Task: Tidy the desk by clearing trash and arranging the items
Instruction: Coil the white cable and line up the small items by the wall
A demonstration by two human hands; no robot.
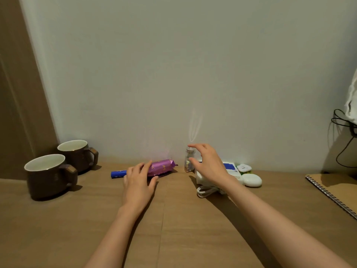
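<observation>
Left hand [138, 184] straight-fingered at purple packet [163, 166], right hand [209, 167] spread open just beside small bottle [187, 156], two mugs [48, 176] far left

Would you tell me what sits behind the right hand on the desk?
A small clear bottle shows between the thumb and fingers of the right hand, and a white box with blue print lies beyond it. The hand covers part of the box.

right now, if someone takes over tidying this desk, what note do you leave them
Left hand open, fingers on the purple packet, blue tube beside it.
Right hand open, spread around the small clear bottle by the wall, not gripping.
Two mugs stand far left.
Done: nothing visibly cleared.
Left: bin the packet if trash, arrange bottle, white box, cable, notebook.
</observation>
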